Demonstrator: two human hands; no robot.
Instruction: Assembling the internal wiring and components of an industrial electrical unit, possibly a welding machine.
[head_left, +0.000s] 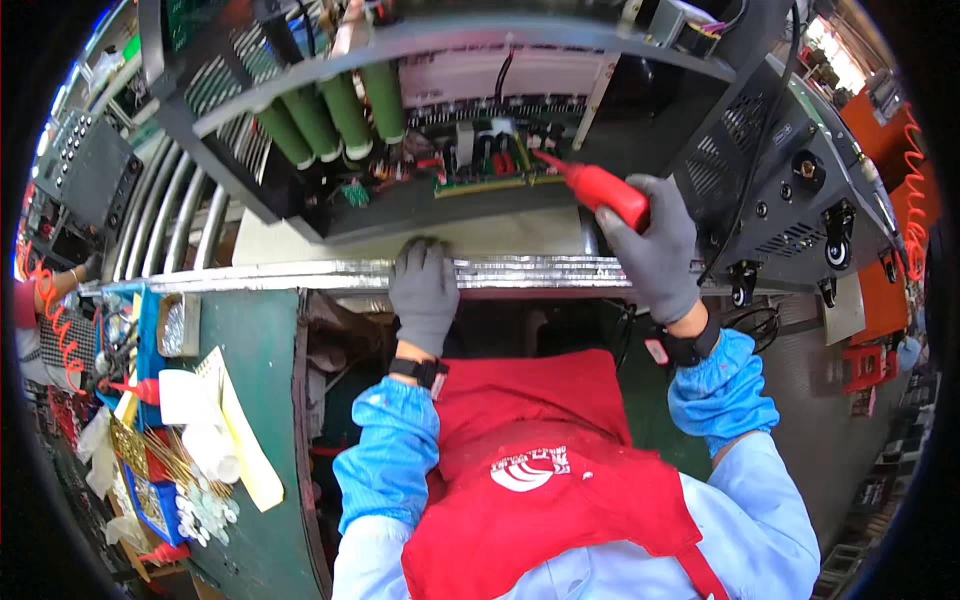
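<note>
In a grey glove, my right hand (657,240) is closed around a red squeeze bottle (608,194). The bottle tilts so that its thin nozzle points left, close to a green circuit board (490,178) with several upright parts. That board sits inside a dark metal cabinet frame (440,207). My left hand (424,285), also gloved, rests on the metal edge (540,271) in front of the cabinet, its fingers partly bent over the edge. What lies under those fingertips is hidden.
Several green cylinders (345,118) stand at the cabinet's back left. A black wheeled cabinet (790,190) is on the right, metal rollers (185,215) on the left. The green bench (262,370) holds parts trays, a white roll (210,450) and another red bottle (146,391). A co-worker's arm (62,285) shows far left.
</note>
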